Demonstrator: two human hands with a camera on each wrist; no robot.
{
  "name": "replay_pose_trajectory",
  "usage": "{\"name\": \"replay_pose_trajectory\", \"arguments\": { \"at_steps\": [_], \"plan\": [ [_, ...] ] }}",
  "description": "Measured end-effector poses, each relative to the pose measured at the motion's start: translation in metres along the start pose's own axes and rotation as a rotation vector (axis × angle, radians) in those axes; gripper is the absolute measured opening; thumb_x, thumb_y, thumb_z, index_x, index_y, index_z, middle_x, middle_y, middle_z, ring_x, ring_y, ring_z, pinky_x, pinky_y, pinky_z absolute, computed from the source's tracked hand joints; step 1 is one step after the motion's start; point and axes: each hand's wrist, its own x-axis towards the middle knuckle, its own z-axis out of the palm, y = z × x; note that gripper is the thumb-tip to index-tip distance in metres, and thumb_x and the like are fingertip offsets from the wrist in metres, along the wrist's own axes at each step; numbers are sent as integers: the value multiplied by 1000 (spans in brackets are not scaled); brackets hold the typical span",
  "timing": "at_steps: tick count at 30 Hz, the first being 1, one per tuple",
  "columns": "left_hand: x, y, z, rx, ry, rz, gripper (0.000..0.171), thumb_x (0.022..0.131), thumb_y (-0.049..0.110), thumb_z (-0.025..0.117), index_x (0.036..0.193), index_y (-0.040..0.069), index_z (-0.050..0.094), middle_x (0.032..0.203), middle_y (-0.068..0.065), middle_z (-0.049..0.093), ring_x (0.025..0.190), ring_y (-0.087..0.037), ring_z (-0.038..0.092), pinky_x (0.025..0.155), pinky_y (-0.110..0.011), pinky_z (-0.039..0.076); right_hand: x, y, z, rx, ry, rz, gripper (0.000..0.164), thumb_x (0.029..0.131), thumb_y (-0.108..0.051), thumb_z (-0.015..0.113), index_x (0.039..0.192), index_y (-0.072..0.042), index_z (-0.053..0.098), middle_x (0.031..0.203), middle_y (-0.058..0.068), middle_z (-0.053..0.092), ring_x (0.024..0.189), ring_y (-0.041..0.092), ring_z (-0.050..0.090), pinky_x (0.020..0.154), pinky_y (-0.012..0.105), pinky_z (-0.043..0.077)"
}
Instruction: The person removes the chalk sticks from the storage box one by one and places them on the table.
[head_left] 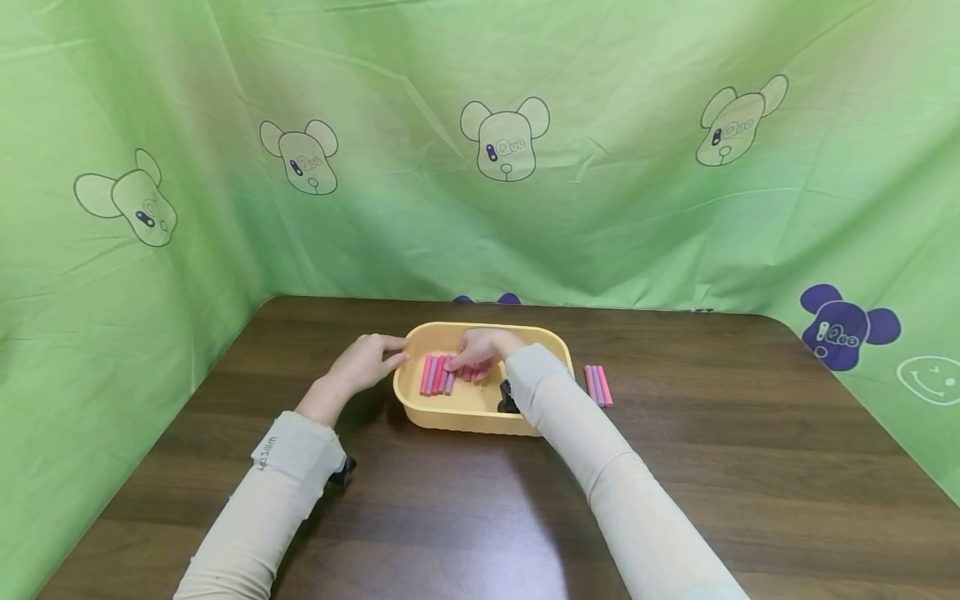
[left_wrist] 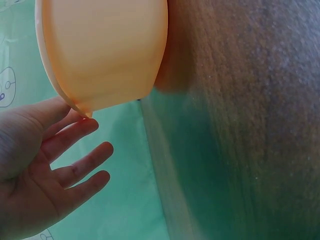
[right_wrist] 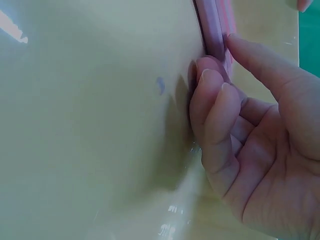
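Inside a yellow plastic basin [head_left: 465, 422] lies a side-by-side row of pink and purple chalk-like sticks [head_left: 432, 377]. My right hand [head_left: 480, 352] reaches into the basin at the right end of this row. Its thumb and curled fingers pinch the end of a purple stick [right_wrist: 211, 27], against the neighbouring pink one. At the basin's left end, my left hand [head_left: 365, 360] touches the rim with thumb and fingertips. The other fingers of that hand [left_wrist: 82, 162] spread loosely outside the basin wall.
Just right of the basin, a few more pink and purple sticks [head_left: 598, 386] lie together on the dark wooden table [head_left: 420, 517]. A green curtain [head_left: 600, 242] hangs behind the table's back edge. The right forearm crosses over the basin's front right rim.
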Motion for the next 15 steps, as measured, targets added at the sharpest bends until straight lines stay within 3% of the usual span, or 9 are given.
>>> {"name": "replay_pose_trajectory", "arguments": {
  "at_steps": [15],
  "plan": [
    [1, -1, 0, -8, -5, -2, 38, 94, 18, 56, 126, -1, 57, 128, -18, 58, 123, -32, 53, 101, -44, 45, 1, -3, -3, 44, -37, 33, 26, 90, -14, 58, 66, -8, 58, 57, -2, 58, 44, 2, 47, 45, 11, 41]
  ]
}}
